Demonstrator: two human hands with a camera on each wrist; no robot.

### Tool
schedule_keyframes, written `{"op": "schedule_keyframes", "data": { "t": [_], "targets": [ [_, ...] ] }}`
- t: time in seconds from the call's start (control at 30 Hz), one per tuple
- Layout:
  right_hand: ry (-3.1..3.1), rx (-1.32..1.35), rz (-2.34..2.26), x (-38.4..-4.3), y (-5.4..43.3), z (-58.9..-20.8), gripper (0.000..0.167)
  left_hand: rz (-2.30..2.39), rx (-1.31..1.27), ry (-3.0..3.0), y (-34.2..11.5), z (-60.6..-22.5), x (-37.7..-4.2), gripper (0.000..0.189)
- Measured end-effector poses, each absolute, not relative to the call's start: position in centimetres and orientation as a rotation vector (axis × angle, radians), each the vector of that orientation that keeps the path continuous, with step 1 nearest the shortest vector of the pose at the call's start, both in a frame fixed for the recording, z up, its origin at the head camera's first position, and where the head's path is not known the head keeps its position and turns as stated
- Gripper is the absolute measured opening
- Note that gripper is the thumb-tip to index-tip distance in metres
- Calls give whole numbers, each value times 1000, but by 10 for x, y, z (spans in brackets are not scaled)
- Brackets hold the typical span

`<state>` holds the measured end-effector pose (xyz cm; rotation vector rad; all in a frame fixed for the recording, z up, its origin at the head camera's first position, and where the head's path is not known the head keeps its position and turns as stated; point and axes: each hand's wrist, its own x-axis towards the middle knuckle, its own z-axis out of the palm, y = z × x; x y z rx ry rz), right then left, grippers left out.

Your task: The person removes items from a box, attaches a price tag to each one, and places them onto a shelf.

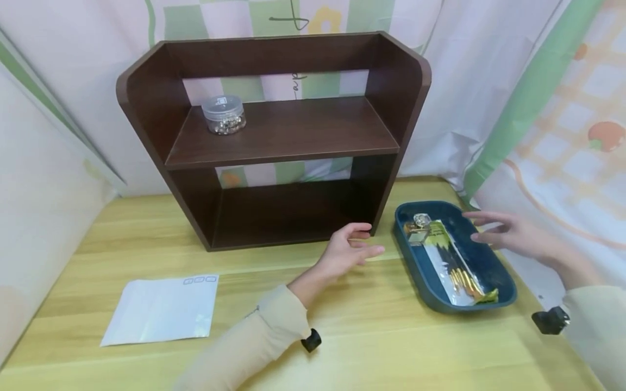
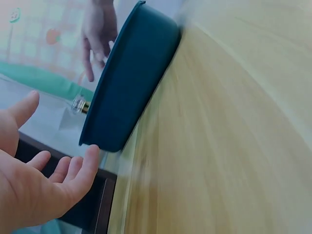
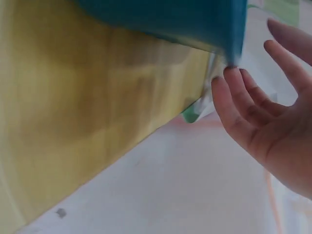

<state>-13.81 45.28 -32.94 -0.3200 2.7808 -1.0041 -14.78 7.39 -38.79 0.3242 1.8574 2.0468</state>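
Note:
A dark blue tray (image 1: pixel 424 288) stands on the wooden table to the right of the shelf. In it lie a small glass bottle with a faceted clear cap (image 1: pixel 418 232) and a clear packet of slim dark and gold items (image 1: pixel 452 263). My left hand (image 1: pixel 343 251) hovers left of the tray, fingers loosely bent and holding nothing. Over the tray's right rim is my right hand (image 1: pixel 515 236), its fingers spread and nothing in its grip. In the right wrist view the fingertips (image 3: pixel 231 73) are close to the tray's edge; whether they touch it I cannot tell.
A dark brown two-tier shelf (image 1: pixel 288 130) stands at the back. On its upper board, at the left, sits a clear lidded jar (image 1: pixel 224 117) of small shiny pieces. A white sheet (image 1: pixel 161 309) lies at the table's left. Patterned curtains (image 1: pixel 552 108) hang around the table.

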Motion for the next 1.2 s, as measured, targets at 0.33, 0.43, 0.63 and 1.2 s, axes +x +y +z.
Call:
{"op": "schedule_keyframes", "data": {
  "t": [0.33,0.43,0.63,1.2],
  "targets": [
    [2774,-222,-923,-137,460,-341,48,2064,351,1725,118,-383,-149,53],
    [2781,-218,-886,-136,460,-340,46,2056,350,1739,130,-381,-150,53],
    [2791,-196,-803,-134,459,-339,45,1958,358,1926,148,-383,-152,51],
    [2812,-187,-798,-129,457,-339,44,1672,379,2481,178,-390,-168,37]
  ]
}}
